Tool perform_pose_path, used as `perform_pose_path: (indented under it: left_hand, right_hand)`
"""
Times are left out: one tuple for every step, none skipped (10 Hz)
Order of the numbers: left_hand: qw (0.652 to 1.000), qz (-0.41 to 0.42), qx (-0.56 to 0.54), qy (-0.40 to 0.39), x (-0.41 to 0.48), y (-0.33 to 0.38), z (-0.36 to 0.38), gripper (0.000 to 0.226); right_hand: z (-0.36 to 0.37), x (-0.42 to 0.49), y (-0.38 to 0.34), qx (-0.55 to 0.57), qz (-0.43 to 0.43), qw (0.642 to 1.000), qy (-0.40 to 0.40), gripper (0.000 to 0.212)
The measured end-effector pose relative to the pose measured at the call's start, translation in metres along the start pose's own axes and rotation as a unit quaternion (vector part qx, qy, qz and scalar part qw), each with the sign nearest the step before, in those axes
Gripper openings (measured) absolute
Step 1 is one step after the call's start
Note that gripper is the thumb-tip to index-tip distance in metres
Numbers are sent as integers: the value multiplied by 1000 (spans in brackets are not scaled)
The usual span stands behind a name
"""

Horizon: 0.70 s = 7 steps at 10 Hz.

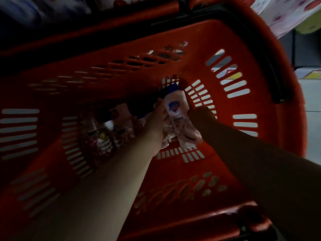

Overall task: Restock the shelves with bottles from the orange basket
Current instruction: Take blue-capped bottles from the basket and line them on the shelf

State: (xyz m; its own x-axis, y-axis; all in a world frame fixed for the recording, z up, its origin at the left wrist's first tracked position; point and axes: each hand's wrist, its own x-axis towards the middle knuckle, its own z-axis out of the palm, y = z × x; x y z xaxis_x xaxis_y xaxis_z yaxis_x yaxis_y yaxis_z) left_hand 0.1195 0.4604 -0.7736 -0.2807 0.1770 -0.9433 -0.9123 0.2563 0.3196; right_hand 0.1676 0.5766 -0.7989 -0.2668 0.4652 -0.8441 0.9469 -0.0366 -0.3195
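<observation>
Both hands reach deep into the orange basket [260, 49] — the left hand [157, 117] and right hand [199, 115] clasp a white blue-capped bottle [176, 105] from either side, probably to lift it. More bottles [104, 134] lie left, on the basket's floor.

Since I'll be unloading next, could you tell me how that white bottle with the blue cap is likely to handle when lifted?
The white bottle looks like smooth rigid plastic, so probably stiff but a little slippery. It seems small between the left hand and right hand, so likely light. Its rounded body may roll if laid flat.
</observation>
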Motion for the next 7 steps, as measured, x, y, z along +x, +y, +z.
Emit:
perform_pose_path:
  left_hand:
    - [1000, -21, 11, -5, 42, -17, -4, 70]
    - [998, -61, -16, -22, 50, -23, -1, 63]
    - [998, -51, -22, 9, 53, -28, 1, 57]
    - [998, -52, -34, -2, 46, -30, -6, 48]
    - [999, -14, -12, 37, 21, -30, -21, 35]
    - [999, 44, 3, 22, -14, -29, -35, 25]
    - [997, 81, 13, -3, -57, -21, -45, 18]
  right_hand:
    - [21, 22, 8, -32, -8, 999, 9, 54]
    - [24, 25, 10, -103, -32, 994, -16, 60]
    - [19, 26, 6, -97, -19, 993, -67, 61]
    - [18, 10, 2, -89, -4, 991, -97, 55]
    - [23, -13, 4, -44, -40, 989, -135, 47]
    - [25, -46, 1, 63, -16, 986, -157, 52]
    - [22, -81, -2, 147, -6, 970, -195, 34]
